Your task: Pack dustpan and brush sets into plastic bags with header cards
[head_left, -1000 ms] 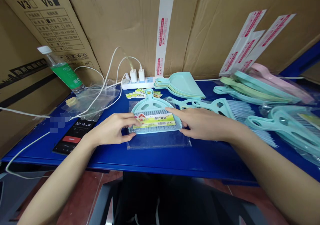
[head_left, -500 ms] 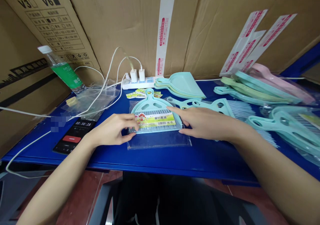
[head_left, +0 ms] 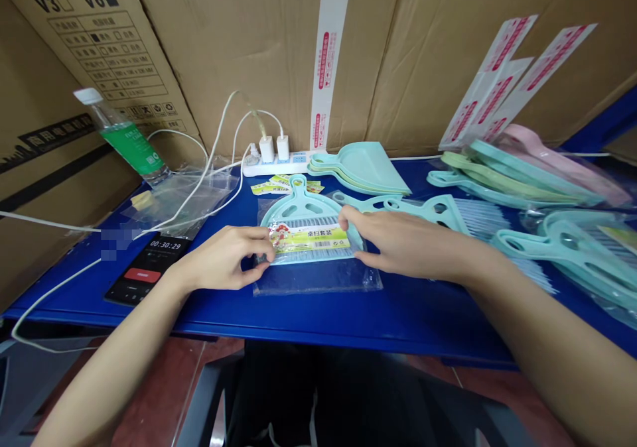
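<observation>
Now the right hand [head_left: 403, 241] is drawing its index finger back: half a second ago that finger was reaching over the upper right corner of the printed label [head_left: 318, 235], and at this moment it is bending just beside that corner. The left hand [head_left: 229, 258] is keeping nearly the same place as in that frame; a second ago its index finger was lying across the label's left end, and it is now curling at the left edge. The timer on the phone [head_left: 152, 261] is reading one second later.

The right hand is staying partly open, its thumb and index finger standing apart at the right side of the bagged dustpan [head_left: 298, 203]. The left hand is curling its fingers close to its thumb at the opposite side, touching the clear bag [head_left: 318, 281]; whether it is pinching the plastic, I cannot tell.

The dustpan is lying flat on the blue table [head_left: 318, 321] between both hands, its handle pointing away from the person, with the label and brush bristles [head_left: 306, 256] showing through the plastic. Other brushes [head_left: 448, 213] are lying just beyond the right hand.
</observation>
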The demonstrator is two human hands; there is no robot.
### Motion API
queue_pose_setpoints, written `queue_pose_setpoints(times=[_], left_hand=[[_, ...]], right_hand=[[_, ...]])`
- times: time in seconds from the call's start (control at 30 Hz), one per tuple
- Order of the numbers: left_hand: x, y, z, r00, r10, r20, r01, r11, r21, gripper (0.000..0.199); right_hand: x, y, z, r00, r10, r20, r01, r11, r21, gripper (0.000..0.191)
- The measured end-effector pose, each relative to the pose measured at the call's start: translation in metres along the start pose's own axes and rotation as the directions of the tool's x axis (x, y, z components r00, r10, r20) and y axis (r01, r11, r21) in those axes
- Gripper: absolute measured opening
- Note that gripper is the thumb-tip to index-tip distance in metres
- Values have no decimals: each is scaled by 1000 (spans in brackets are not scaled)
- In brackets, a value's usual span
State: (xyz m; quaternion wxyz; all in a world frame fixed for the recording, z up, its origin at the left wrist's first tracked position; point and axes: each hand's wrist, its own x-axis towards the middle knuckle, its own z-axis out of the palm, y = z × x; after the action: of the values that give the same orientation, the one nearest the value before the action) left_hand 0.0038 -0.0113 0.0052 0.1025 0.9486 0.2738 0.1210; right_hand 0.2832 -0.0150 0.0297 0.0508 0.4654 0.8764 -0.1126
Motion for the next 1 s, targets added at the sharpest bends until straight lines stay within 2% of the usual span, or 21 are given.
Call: queue_pose_setpoints(times=[0.23, 0.47, 0.73, 1.0], left_hand=[[1, 2, -1, 1000, -12, 22, 13, 999, -29, 14], [0, 4, -2, 999, -26, 45, 29, 998, -63, 12], [-3, 7, -9, 980, -16, 196, 56, 978, -200, 18], [-5, 8, -10, 969, -31, 243, 83, 975, -207, 17]], right_hand=[[1, 1, 2, 997, -75, -10, 75, 997, -35, 8], [3, 0, 2, 998, -39, 40, 41, 998, -40, 8], [3, 4, 6, 998, -65, 12, 65, 997, -43, 9], [3, 4, 6, 998, -53, 39, 54, 998, -37, 11]])
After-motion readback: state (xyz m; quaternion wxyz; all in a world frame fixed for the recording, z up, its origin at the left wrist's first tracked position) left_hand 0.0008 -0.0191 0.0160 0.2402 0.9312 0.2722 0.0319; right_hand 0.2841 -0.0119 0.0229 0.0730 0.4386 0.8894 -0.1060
